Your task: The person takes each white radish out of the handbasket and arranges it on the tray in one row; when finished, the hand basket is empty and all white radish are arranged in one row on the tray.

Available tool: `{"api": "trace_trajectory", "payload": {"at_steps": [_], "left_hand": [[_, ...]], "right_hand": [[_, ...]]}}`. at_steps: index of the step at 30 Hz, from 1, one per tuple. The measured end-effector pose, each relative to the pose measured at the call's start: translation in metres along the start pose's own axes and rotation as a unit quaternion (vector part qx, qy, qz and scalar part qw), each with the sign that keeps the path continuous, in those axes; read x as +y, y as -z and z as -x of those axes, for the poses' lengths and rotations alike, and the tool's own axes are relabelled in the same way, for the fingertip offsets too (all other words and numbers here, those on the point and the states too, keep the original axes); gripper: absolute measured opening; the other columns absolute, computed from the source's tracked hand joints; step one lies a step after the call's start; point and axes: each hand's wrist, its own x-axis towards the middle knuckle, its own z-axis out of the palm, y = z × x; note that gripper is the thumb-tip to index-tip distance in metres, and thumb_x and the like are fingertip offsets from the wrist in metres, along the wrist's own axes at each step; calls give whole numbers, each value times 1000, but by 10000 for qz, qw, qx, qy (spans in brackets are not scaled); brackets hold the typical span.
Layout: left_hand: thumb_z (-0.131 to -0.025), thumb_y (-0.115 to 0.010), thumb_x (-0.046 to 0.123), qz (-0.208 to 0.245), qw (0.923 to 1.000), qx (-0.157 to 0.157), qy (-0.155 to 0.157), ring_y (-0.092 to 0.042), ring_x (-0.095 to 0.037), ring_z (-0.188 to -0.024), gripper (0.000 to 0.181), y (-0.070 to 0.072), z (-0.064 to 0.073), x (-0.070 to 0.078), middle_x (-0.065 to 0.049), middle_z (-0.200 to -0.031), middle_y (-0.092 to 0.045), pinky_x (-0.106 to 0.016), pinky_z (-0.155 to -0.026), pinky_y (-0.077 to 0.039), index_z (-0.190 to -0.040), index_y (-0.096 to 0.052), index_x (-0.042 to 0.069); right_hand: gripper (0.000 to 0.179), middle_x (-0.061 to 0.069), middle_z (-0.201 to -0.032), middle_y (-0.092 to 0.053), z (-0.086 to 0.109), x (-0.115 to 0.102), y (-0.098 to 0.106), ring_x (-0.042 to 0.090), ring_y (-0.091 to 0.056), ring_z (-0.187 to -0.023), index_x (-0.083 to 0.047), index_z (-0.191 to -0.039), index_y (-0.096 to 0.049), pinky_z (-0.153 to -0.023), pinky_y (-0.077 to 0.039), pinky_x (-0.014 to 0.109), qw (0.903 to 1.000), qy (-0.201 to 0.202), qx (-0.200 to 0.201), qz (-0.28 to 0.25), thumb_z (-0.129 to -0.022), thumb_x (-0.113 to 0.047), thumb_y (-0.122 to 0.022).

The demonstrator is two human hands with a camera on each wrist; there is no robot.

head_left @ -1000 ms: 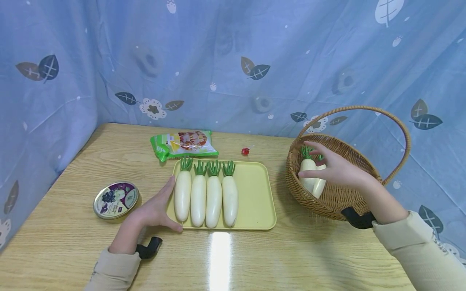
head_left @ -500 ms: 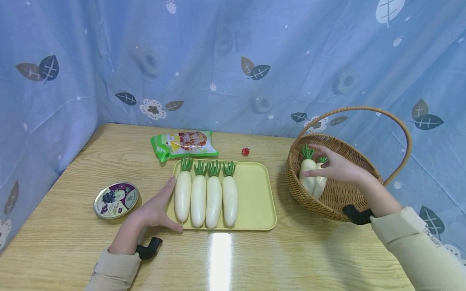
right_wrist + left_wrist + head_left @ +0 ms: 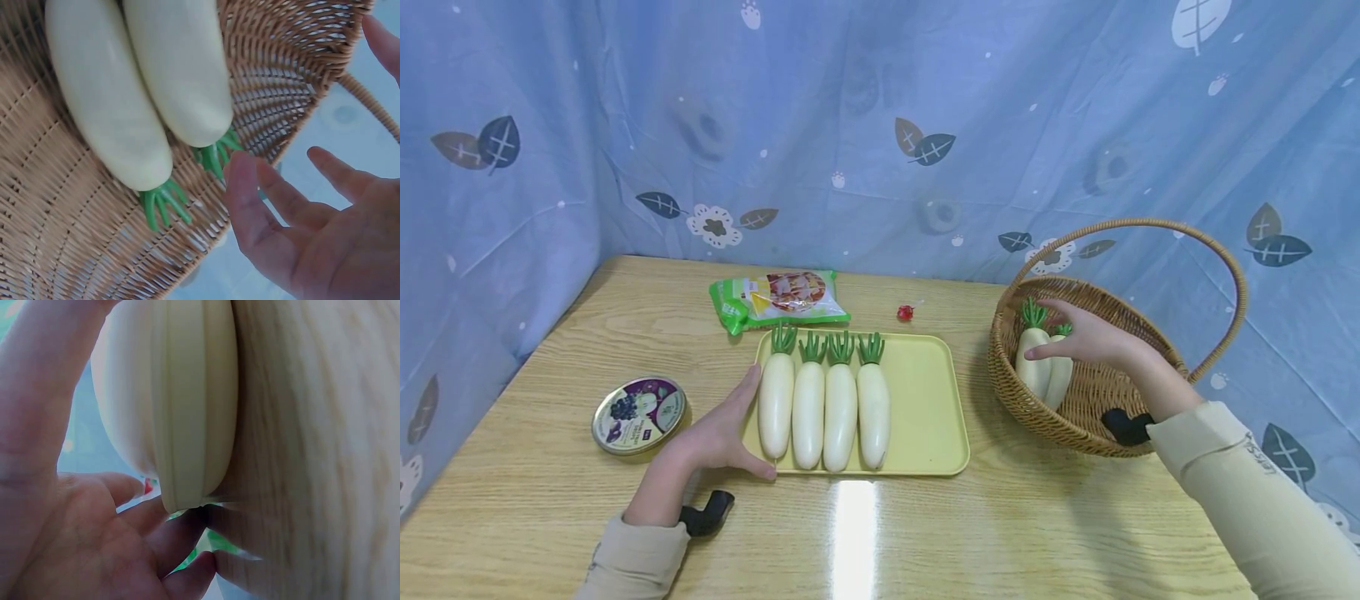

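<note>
In the head view, my left hand [image 3: 722, 429] is spread along the left side of the pale yellow tray [image 3: 928, 400], thumb at its front corner. The left wrist view has my bent fingers right at the tray edge [image 3: 187, 394], a white radish [image 3: 122, 387] behind it. Several white radishes with green tops, such as this radish [image 3: 872, 412], lie side by side on the tray. Over the wicker basket [image 3: 1105, 408], my right hand [image 3: 1093, 337] hangs with fingers apart, holding nothing. Below it, two radishes lean together, the nearer radish [image 3: 106, 100] and its neighbour [image 3: 181, 75].
A round tin [image 3: 640, 414] with a fruit label stands left of the tray. Behind the tray lies a green and white food packet [image 3: 782, 298], with a small red item [image 3: 906, 312] to its right. The basket's tall handle [image 3: 1232, 275] arches up at the right.
My right hand has drawn slightly back from the basket's radishes, its thumb and fingers closer together, showing more of their green tops. My left hand and the tray have stayed put.
</note>
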Motion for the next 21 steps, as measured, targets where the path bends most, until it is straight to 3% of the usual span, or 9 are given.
{"api": "trace_trajectory", "payload": {"at_steps": [5, 9, 15, 21], "left_hand": [[-44, -88, 41, -51, 10000, 10, 10, 0, -42, -135, 145, 0, 0, -1, -27, -148, 7, -53, -108, -8, -142, 7, -6], [-44, -88, 41, -48, 10000, 16, 37, -1, -42, -135, 145, -1, 0, -1, -27, -148, 7, -53, -108, -8, -142, 7, -6], [-44, -89, 39, -16, 10000, 33, 14, -1, -42, -135, 145, 0, 1, 1, -27, -148, 6, -53, -108, -8, -142, 7, -6], [-45, -89, 39, -84, 10000, 41, -7, -1, -42, -135, 144, 0, 1, 2, -27, -148, 6, -53, -108, -9, -142, 7, -7]], "right_hand": [[95, 37, -133, -28, -9, 6, -2, 49, -39, -113, 4, -144, -7, -81, -45, 54, 9998, -94, -121, 160, -82, -37, -67], [97, 39, -132, -26, -12, 9, -3, 49, -43, -109, 5, -143, -3, -78, -49, 50, 9993, -220, -304, 2, -82, -35, -66], [98, 40, -133, -21, -17, 12, -6, 54, -34, -115, 5, -143, -1, -81, -47, 54, 9980, -405, -463, -156, -82, -35, -67], [98, 42, -137, -11, -23, 16, -11, 55, -32, -117, 6, -143, -1, -78, -50, 48, 9965, -528, -635, -159, -82, -33, -67]]}}
